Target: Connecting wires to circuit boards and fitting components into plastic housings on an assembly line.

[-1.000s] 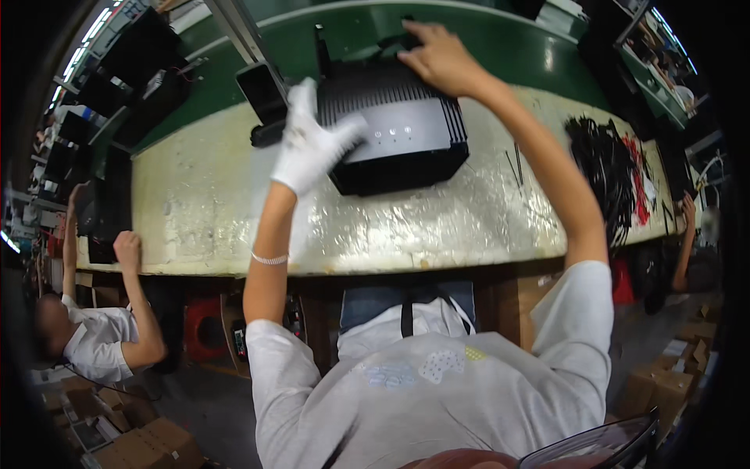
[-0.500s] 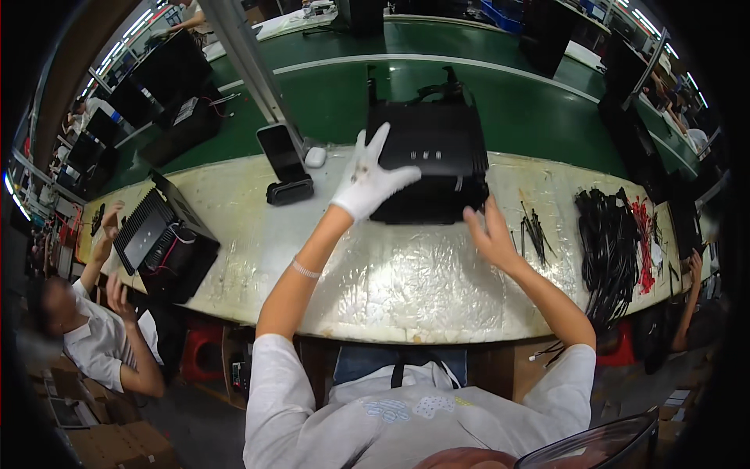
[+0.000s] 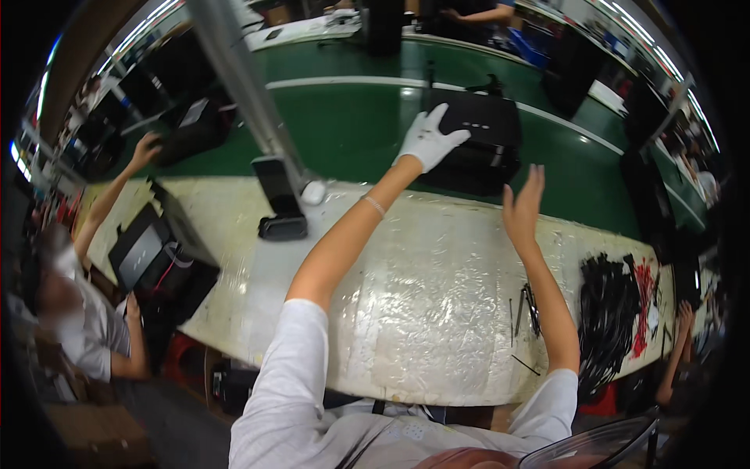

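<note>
The black casing [image 3: 496,117] has three little pale marks [image 3: 475,125] in a row on top, way too small to read from here. Half a second ago it sat at the far edge of the tabletop [image 3: 437,313]; now it's over on the green surface [image 3: 336,117], upper right of the frame. The gloved left hand [image 3: 430,141] has its fingers spread wide at the casing's left side, though I honestly can't tell if they're touching. Bare right hand [image 3: 525,207] is just below its right corner, fingers loosely parted and gripping nothing.
</note>
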Demonstrator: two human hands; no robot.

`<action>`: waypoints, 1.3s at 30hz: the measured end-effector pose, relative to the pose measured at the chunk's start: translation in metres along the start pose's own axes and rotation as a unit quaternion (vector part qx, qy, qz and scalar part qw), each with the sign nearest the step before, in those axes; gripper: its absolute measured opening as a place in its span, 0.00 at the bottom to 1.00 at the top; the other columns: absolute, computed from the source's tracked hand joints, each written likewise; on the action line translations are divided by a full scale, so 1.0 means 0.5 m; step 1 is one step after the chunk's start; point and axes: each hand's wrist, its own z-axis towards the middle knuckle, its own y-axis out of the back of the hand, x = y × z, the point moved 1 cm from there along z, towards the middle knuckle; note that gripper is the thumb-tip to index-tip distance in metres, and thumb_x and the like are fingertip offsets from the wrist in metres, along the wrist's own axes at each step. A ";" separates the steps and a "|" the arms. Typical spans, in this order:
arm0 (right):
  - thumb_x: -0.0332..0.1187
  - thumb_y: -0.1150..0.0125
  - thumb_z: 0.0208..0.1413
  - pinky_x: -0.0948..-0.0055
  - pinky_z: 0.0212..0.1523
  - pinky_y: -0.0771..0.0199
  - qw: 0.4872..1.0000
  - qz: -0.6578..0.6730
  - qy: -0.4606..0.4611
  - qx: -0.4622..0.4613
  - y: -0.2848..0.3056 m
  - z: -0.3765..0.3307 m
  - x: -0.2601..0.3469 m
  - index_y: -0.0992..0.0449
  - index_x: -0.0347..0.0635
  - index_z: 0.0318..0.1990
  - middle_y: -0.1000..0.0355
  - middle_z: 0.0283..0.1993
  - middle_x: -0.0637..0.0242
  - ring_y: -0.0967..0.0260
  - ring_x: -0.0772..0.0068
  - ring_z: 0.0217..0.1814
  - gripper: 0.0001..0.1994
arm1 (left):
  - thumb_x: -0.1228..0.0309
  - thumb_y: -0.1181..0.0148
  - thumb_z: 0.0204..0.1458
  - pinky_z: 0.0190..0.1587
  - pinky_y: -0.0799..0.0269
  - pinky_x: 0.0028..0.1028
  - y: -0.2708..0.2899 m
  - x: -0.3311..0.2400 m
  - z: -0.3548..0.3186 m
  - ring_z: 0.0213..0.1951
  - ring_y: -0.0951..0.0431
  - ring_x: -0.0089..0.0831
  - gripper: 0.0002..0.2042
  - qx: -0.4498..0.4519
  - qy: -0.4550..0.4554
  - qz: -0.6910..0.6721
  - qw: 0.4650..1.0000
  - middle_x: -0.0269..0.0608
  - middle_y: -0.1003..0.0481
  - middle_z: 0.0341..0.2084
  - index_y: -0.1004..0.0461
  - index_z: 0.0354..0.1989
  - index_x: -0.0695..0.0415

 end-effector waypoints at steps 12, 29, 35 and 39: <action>0.31 0.40 0.57 0.57 0.71 0.49 0.917 0.178 0.157 0.320 -0.061 -0.072 0.434 0.38 0.33 0.64 0.44 0.69 0.46 0.48 0.46 0.72 0.28 | 0.64 0.37 0.52 0.66 0.42 0.38 0.460 -0.102 -0.523 0.63 0.36 0.51 0.33 -0.217 -0.047 -0.084 0.971 0.59 0.35 0.59 0.40 0.64 0.66; 0.27 0.41 0.45 0.54 0.56 0.33 0.782 0.423 0.101 0.446 -0.338 -0.232 0.947 0.29 0.26 0.49 0.28 0.46 0.35 0.32 0.34 0.53 0.21 | 0.62 0.31 0.50 0.60 0.36 0.30 0.905 0.310 -0.905 0.56 0.30 0.37 0.40 -0.455 0.258 -0.125 0.843 0.51 0.31 0.56 0.45 0.65 0.72; 0.19 0.49 0.44 0.54 0.52 0.29 0.709 0.436 0.072 0.549 0.020 -0.252 0.768 0.33 0.41 0.59 0.27 0.45 0.42 0.31 0.35 0.50 0.29 | 0.72 0.50 0.59 0.59 0.35 0.32 0.630 0.097 -1.003 0.58 0.32 0.35 0.29 -0.422 0.105 -0.355 0.827 0.48 0.35 0.59 0.47 0.68 0.67; 0.19 0.45 0.42 0.56 0.42 0.25 0.724 0.364 0.062 0.582 0.220 -0.293 0.618 0.44 0.44 0.69 0.26 0.46 0.45 0.28 0.37 0.42 0.40 | 0.72 0.54 0.57 0.69 0.49 0.39 0.412 0.045 -1.159 0.67 0.43 0.46 0.33 -0.390 0.138 -0.054 0.909 0.61 0.48 0.68 0.56 0.68 0.77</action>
